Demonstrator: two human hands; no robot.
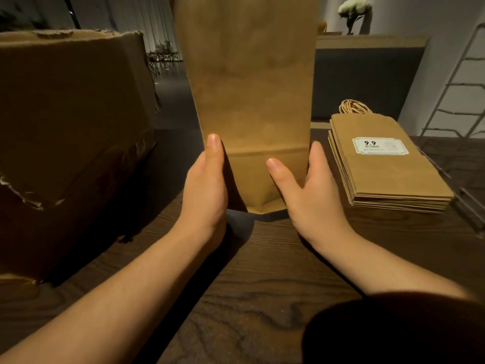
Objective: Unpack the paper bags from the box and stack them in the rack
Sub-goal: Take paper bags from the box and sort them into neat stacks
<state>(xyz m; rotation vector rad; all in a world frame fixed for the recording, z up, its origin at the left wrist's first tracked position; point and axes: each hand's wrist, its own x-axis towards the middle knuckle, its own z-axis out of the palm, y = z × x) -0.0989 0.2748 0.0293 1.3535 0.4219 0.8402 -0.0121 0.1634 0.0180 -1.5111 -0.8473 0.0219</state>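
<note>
On the dark wooden table, a torn cardboard box stands at left; a plain paper bag stands upright at centre, its edges grasped by the left hand and right hand; the flat bag stack at right bears a label reading "9.9".

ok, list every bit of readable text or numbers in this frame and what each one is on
"9.9": on the white label stuck to the top bag of the flat stack of paper bags.
Smaller green print under it on the same label: too small and blurred to read.
The bag held upright between the left hand and right hand: no print visible.
Cardboard box: no legible text.
</note>
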